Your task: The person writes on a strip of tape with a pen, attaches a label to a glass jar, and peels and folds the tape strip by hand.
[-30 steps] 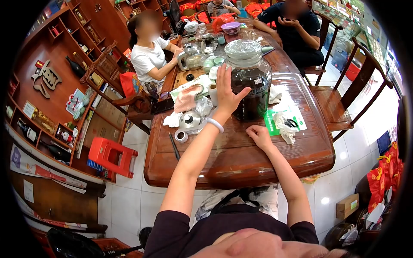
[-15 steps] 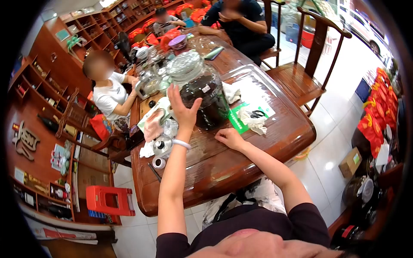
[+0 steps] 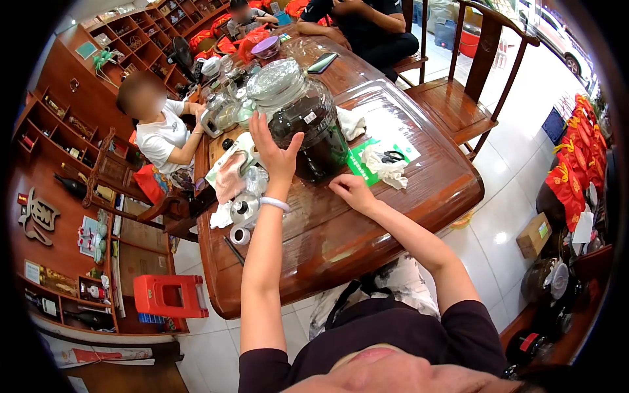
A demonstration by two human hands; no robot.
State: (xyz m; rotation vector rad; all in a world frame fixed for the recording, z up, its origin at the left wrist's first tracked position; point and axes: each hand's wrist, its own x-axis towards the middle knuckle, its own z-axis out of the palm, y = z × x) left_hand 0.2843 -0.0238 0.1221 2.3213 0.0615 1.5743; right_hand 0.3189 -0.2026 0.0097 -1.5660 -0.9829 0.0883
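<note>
A large glass jar (image 3: 314, 131) with dark contents stands upright on the brown wooden table (image 3: 327, 242), clear plastic wrapped over its lid (image 3: 275, 82). Against the jar's near left side is my left hand (image 3: 278, 157), raised with its fingers spread and nothing held. My right hand (image 3: 352, 193) rests on the tabletop just in front of the jar, fingers curled in; what they hold, if anything, is hidden. Right of the jar lie a green and white sheet (image 3: 363, 164), a crumpled white cloth (image 3: 386, 171) and black-handled scissors (image 3: 394, 156).
Left of my left hand are a pink cloth (image 3: 230, 180), a metal-lidded pot (image 3: 244, 208), a white roll (image 3: 240, 234) and a black pen (image 3: 234, 250). A person in white (image 3: 164, 141) sits at the left; others sit farther back. Chairs and a red stool (image 3: 169, 296) surround the table.
The view has swung to the right, so the table and jar appear farther left and tilted. Both my hands keep nearly the same places by the jar.
</note>
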